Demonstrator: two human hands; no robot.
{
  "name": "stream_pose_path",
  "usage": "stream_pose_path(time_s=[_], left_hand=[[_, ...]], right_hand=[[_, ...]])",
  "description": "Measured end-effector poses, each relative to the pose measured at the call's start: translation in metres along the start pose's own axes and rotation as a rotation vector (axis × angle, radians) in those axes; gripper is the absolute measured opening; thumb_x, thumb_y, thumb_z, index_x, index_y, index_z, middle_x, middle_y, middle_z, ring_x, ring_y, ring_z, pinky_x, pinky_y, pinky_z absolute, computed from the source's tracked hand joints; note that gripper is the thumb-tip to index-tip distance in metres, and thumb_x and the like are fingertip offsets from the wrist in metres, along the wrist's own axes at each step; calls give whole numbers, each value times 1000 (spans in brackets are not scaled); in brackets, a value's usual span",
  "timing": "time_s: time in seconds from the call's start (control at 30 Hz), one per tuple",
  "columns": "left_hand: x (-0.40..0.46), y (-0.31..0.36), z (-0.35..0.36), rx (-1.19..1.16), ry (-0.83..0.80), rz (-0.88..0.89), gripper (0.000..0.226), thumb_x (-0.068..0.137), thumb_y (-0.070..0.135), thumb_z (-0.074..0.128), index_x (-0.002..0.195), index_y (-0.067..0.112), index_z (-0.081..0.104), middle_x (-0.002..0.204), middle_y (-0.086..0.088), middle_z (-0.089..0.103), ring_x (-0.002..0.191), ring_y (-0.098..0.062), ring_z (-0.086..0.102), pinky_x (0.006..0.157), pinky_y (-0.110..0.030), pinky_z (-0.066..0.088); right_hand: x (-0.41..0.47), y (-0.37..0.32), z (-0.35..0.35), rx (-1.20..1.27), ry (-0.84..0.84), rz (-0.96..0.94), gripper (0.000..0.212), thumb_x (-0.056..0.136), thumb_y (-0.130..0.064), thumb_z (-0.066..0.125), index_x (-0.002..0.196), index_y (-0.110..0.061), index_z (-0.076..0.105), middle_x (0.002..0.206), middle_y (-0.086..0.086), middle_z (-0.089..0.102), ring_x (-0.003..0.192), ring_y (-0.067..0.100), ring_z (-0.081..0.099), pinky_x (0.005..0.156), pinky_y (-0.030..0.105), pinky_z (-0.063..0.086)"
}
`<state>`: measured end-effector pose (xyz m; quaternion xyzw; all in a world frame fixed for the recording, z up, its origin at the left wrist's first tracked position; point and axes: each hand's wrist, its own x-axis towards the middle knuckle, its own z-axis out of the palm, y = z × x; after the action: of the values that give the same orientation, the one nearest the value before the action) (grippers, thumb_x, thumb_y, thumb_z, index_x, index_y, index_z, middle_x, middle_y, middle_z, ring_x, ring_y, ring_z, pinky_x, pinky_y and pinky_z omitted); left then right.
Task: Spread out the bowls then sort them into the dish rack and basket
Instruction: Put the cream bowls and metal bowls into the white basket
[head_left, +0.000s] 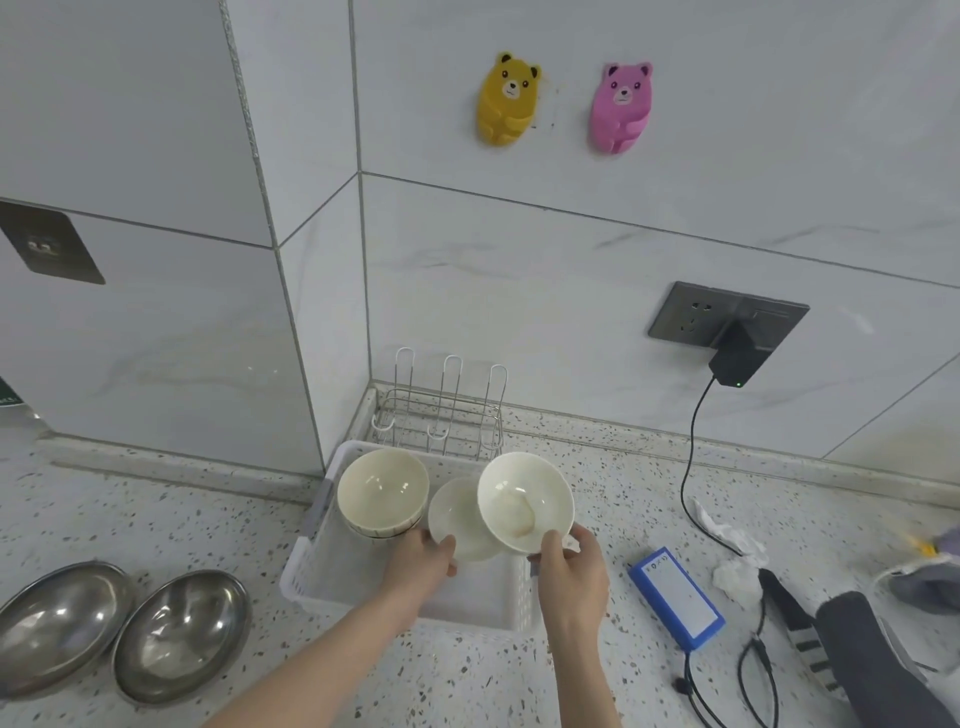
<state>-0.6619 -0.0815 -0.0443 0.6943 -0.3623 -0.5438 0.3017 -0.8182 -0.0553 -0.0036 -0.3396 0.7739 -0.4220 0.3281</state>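
A white plastic basket (322, 525) stands on the counter, with a wire dish rack (441, 415) behind it in the corner. In the basket's far left sits a cream bowl (382, 491), stacked on a striped one. My left hand (423, 561) pinches the rim of a small white bowl (457, 519) over the basket. My right hand (569, 569) grips the near rim of a larger white bowl (524, 501), tilted toward me and overlapping the small one. Two steel bowls (57, 623) (182, 631) sit side by side on the counter at the left.
A blue power brick (675, 603) with black cables lies right of the basket, beside crumpled tissue (737, 566) and dark cloth items (872, 649). A plug sits in the wall socket (727, 325). Two bear-shaped holders hang on the tiled wall.
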Motion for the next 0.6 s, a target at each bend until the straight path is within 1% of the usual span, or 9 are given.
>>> stream_pose_path(time_s=[0.1, 0.23, 0.33, 0.4, 0.47, 0.53, 0.6], left_hand=[[-2, 2, -2, -6, -46, -25, 5, 92, 18, 56, 91, 22, 59, 86, -5, 73, 71, -12, 62, 60, -24, 44], [-4, 5, -5, -8, -106, -18, 7, 91, 17, 57, 94, 21, 62, 92, -6, 73, 75, -14, 61, 64, -25, 44], [-4, 4, -8, 6, -148, -34, 9, 91, 22, 59, 99, 27, 59, 100, -4, 72, 77, -13, 58, 62, -25, 39], [-3, 1, -8, 7, -159, -31, 17, 92, 25, 63, 107, 30, 56, 100, -1, 71, 76, -12, 57, 61, -24, 39], [-1, -3, -8, 5, -156, -13, 27, 92, 26, 67, 117, 27, 56, 98, 0, 69, 75, -13, 57, 63, -22, 42], [-1, -5, -8, 5, -152, -1, 33, 90, 26, 70, 121, 24, 56, 98, 0, 67, 75, -12, 57, 63, -20, 43], [-1, -5, -8, -6, -152, 3, 36, 88, 25, 73, 121, 23, 57, 101, 1, 67, 78, -10, 58, 63, -20, 44]], right_hand=[[2, 1, 3, -45, -4, -16, 25, 91, -29, 50, 116, -25, 53, 64, -5, 70, 68, 8, 65, 56, 25, 40], [6, 0, 9, -94, -8, -19, 30, 93, -30, 47, 121, -22, 54, 70, -5, 71, 70, 3, 60, 56, 23, 37], [9, -3, 13, -91, -20, -9, 28, 93, -28, 46, 119, -20, 55, 68, -7, 71, 71, 0, 59, 57, 24, 37], [10, -3, 17, -92, -26, -9, 28, 93, -26, 45, 119, -18, 55, 67, -7, 70, 72, 1, 59, 58, 26, 38], [10, -1, 19, -100, -19, -14, 29, 94, -26, 44, 119, -17, 54, 66, -7, 70, 72, 0, 58, 57, 25, 37], [10, 3, 22, -111, -10, -23, 27, 94, -26, 44, 118, -17, 55, 64, -7, 69, 71, 0, 58, 57, 25, 37], [9, 6, 25, -129, -4, -29, 25, 94, -26, 44, 115, -18, 56, 63, -6, 69, 71, 2, 59, 58, 25, 36]])
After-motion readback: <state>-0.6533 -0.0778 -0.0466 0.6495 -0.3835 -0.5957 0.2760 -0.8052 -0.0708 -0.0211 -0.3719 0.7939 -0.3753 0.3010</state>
